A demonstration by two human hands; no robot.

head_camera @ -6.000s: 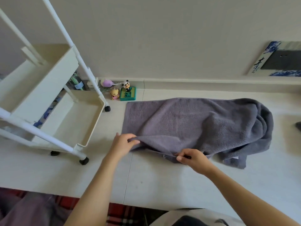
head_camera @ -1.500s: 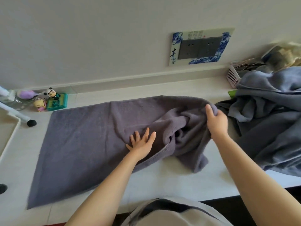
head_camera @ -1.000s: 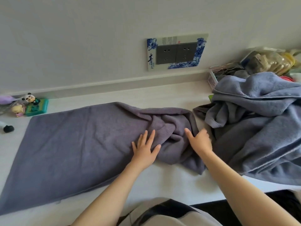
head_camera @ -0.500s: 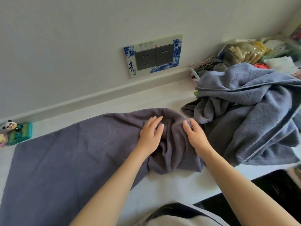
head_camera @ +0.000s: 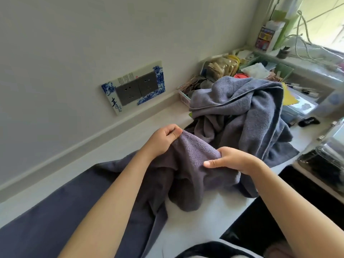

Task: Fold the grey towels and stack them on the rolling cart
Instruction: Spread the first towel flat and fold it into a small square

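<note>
A dark grey towel (head_camera: 188, 164) lies across the white counter (head_camera: 197, 218), its left part flat and its right end bunched and lifted. My left hand (head_camera: 163, 139) pinches the far side of that raised end. My right hand (head_camera: 230, 161) grips the near side of the same end, thumb on top. A heap of lighter grey towels (head_camera: 242, 112) sits just beyond my hands at the right. The rolling cart is out of view.
A blue-and-white socket panel (head_camera: 134, 88) is on the wall. Cluttered baskets, jars and boxes (head_camera: 223, 67) fill the back right corner. A dark clear-lidded container (head_camera: 323, 161) stands at the right edge. The counter ends at a dark gap (head_camera: 260, 216) at the lower right.
Both hands went from lying flat on the bunched end to gripping it and lifting it off the counter. The view swung right, so the toys and cart left the frame.
</note>
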